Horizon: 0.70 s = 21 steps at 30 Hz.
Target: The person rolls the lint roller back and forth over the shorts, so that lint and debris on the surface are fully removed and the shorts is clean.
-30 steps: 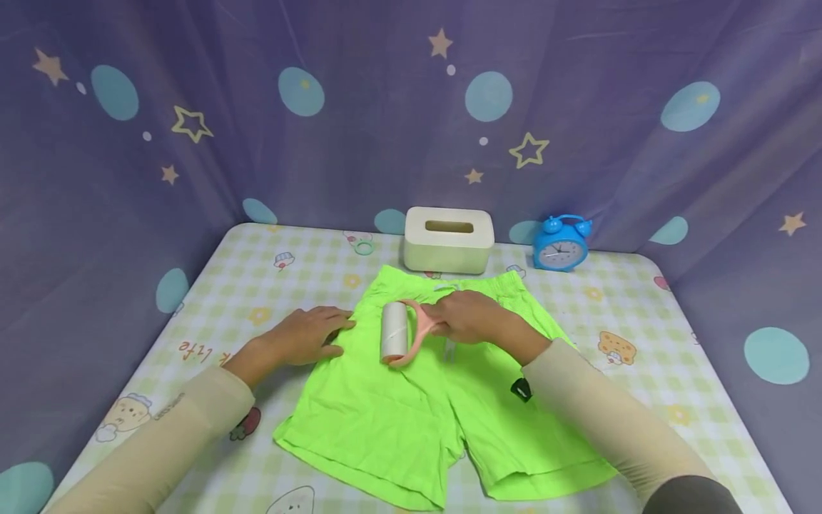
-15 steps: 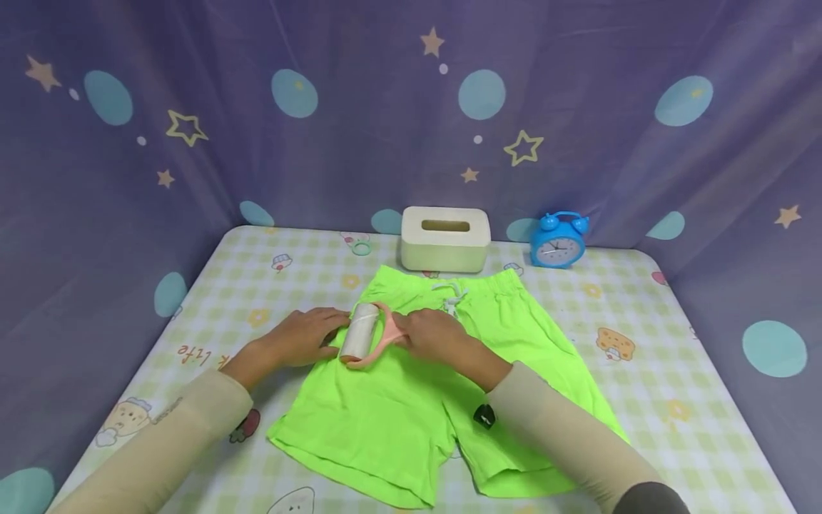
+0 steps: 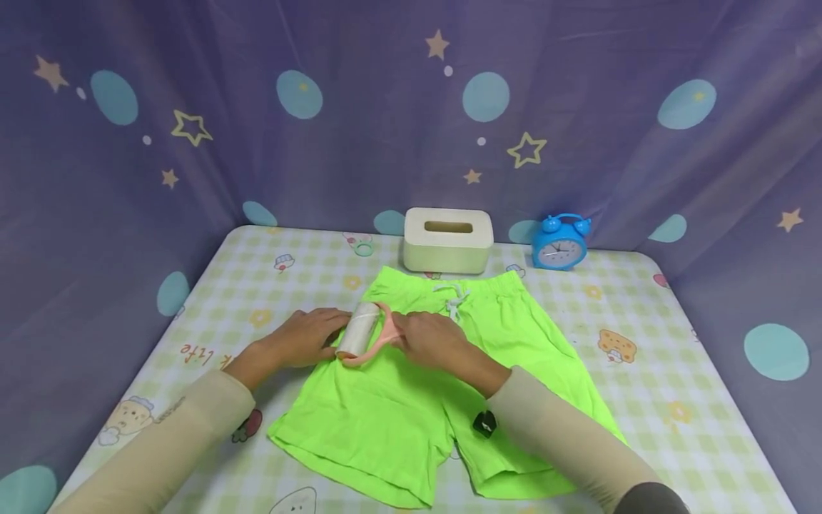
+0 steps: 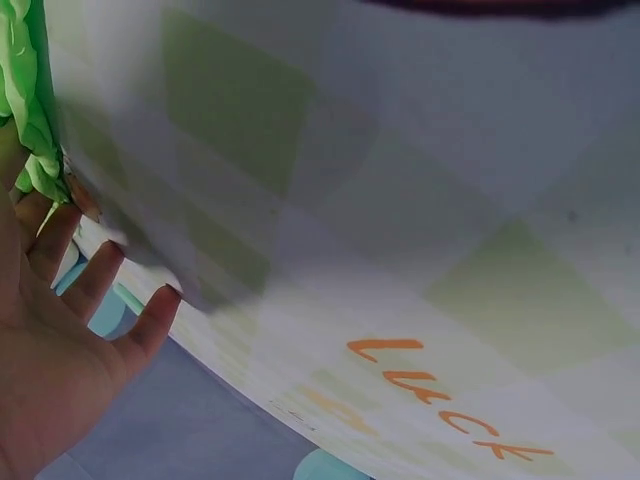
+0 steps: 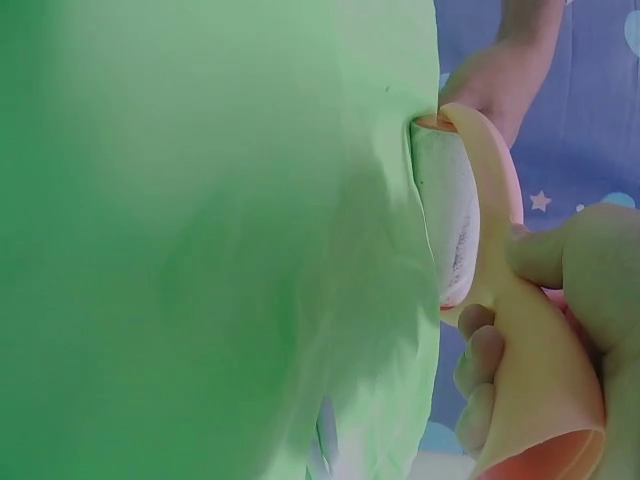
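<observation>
One purple backdrop (image 3: 385, 43), printed with five solid stars and two outlined ones, stands behind and around one table (image 3: 648, 414) covered in a green-and-white check. On the table lies one pair of neon green shorts (image 3: 398, 400), spread flat, waistband at the far side and both legs toward the person. Two pale sleeves reach in from the near edge: the left sleeve (image 3: 173, 435) over the checked cloth, the right sleeve (image 3: 571, 435) across one leg of the shorts. One pale green tissue box (image 3: 448, 250), with a single slot in its top, stands just beyond the waistband. Of the two hands, the right hand (image 3: 432, 340) is clamped round the handle of the one lint roller, thumb on one side and fingers on the other. The left hand (image 3: 307, 337) has its fingers apart and loosely extended, resting at the side edge of the shorts. The lint roller (image 3: 358, 330), one white roll in a pink frame, lies on the shorts near that edge, just beside the left hand. One blue alarm clock (image 3: 559, 250) with two bells stands upright beside the tissue box. Smallest are one white drawstring (image 3: 454, 307) at the waistband and one black tag (image 3: 484, 424) on a leg.
</observation>
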### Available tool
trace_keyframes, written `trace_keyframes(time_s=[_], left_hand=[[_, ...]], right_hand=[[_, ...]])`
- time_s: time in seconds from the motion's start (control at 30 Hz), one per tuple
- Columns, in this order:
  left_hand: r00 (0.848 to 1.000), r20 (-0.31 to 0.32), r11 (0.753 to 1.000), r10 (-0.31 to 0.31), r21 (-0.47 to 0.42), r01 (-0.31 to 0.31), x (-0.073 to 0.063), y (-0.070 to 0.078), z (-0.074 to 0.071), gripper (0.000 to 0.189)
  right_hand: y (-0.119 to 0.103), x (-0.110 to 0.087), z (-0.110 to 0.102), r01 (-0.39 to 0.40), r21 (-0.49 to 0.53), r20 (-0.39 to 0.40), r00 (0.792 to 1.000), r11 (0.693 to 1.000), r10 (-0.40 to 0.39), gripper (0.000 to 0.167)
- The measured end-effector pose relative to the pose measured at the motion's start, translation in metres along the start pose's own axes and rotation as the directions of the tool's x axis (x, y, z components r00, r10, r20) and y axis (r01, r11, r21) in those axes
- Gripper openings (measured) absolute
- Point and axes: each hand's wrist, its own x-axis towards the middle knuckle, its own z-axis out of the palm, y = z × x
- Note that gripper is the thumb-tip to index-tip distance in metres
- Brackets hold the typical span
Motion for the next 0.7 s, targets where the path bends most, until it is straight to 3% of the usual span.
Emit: trace_keyframes(time_s=[0.37, 0.6, 0.7], left_hand=[[0.999, 0.019, 0.999, -0.027, -0.044, 0.028, 0.004, -0.003, -0.002, 0.058], [1.000, 0.027, 0.996, 0.005, -0.093, -0.002, 0.007, -0.007, -0.008, 0.037], [0.999, 0.042, 0.994, 0.017, -0.109, -0.012, 0.008, -0.005, -0.010, 0.039]], right_hand=[[-0.005, -0.005, 0.004, 0.011, -0.033, -0.050, 0.999, 0.999, -0.012, 0.039], [-0.004, -0.007, 0.011, 0.034, -0.049, -0.060, 0.998, 0.998, -0.037, 0.044], [-0.002, -0.009, 0.008, 0.019, -0.048, -0.032, 0.999, 0.999, -0.021, 0.045]])
